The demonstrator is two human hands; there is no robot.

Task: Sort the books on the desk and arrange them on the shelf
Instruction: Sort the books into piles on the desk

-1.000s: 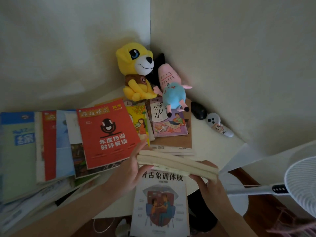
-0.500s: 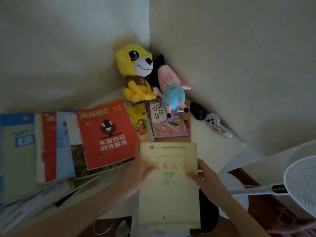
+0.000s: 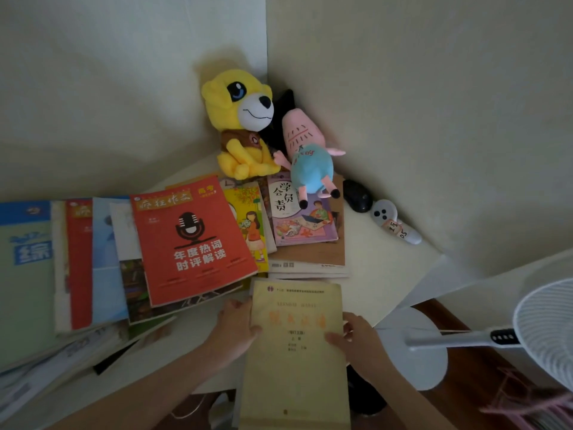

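One view to report: the head camera, looking down on a corner desk (image 3: 390, 274) set against two walls.

Progress: early, in my judgement. No shelf appears anywhere in frame, and nearly every book lies loose on the desk. They form a fanned overlap running from the green workbook (image 3: 24, 274) at the left edge, through the red magazine (image 3: 192, 246) at centre, to the purple book (image 3: 302, 218) and the flat pile beneath it, right of centre. Only one item is in hand: the yellowed book (image 3: 297, 352), lower centre, cover up, its lower part reaching past the desk's near edge. The left hand (image 3: 235, 324) grips its left edge with the thumb on the cover; the right hand (image 3: 353, 336) grips its right edge likewise. Whether the book rests on anything beneath cannot be told. Practically all the sorting and shelving remains to do.

Edges and room: the yellowed book's top edge sits just below the red magazine and the flat pile. Bare desktop shows only at lower centre-left and at the right corner. Upper centre is taken by a yellow plush dog (image 3: 245, 128) and a pink plush (image 3: 310, 156), the latter lying partly on the purple book. A black mouse (image 3: 356, 195) and a white handset (image 3: 395, 221) lie to their right, near the wall. A white fan (image 3: 545, 330) stands lower right, off the desk, its base just beside the right hand — the tightest side for any swing.
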